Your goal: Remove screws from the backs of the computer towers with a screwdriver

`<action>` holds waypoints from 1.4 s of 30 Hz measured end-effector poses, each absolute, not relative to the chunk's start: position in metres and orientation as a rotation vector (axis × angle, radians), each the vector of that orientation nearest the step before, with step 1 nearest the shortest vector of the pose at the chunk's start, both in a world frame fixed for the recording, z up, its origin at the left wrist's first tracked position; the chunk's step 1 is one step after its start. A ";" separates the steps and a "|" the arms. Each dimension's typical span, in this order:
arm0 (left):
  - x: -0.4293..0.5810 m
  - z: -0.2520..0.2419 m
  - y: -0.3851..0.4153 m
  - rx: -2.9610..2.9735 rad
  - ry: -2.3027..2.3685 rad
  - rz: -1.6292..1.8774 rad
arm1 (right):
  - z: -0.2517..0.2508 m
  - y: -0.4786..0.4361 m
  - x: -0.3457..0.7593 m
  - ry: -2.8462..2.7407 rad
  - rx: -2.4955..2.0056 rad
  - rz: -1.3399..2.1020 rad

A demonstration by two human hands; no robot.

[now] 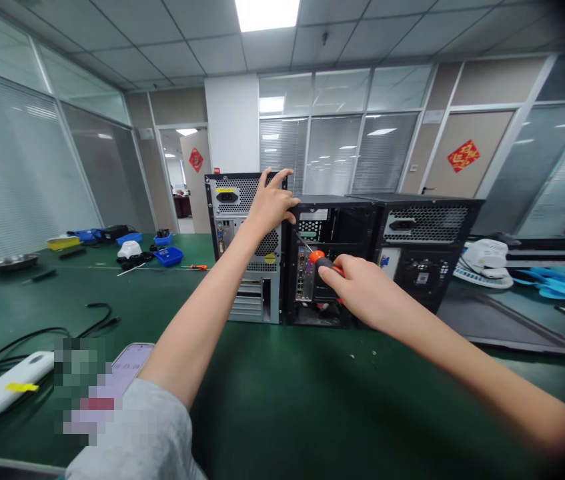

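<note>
Three computer cases stand side by side with their backs toward me. My right hand (357, 287) is wrapped round the red-and-black handle of a screwdriver (317, 257). The screwdriver's shaft slants up and left to the back of the middle computer case (335, 257), near its rear ports. At the upper right edge of the taller left computer case (237, 193), my left hand (272, 202) has its fingers spread, some over the top and some toward the middle case. The right computer case (425, 250) sits close beside the middle one.
Blue trays (169, 256), a white bundle (129, 251) and an orange-handled tool (199, 267) lie at the left back. Nearer are a phone (132, 363), a white power strip (7, 393) and black cables (97, 320). A dark panel (502, 320) lies right; small bits (373, 354) dot the green table (282, 400).
</note>
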State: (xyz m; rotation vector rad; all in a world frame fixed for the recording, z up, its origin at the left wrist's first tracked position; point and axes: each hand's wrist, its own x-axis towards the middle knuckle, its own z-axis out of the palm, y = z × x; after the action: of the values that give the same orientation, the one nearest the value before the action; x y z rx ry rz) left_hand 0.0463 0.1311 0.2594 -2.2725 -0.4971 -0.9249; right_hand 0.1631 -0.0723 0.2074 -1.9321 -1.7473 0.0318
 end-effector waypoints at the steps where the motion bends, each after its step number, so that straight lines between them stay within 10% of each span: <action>1: 0.046 0.259 0.131 -2.271 -0.495 -0.931 | 0.207 -0.072 0.164 -1.734 -1.917 0.078; 42: 0.046 0.259 0.128 -2.268 -0.487 -0.961 | 0.195 -0.077 0.155 -1.081 -1.115 1.262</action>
State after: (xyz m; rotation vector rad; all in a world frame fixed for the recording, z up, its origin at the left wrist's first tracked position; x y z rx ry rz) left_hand 0.0464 0.1281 0.2593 -2.2683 -0.4873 -0.9611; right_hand 0.1553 -0.0767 0.1950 -1.1148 -1.0813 1.2619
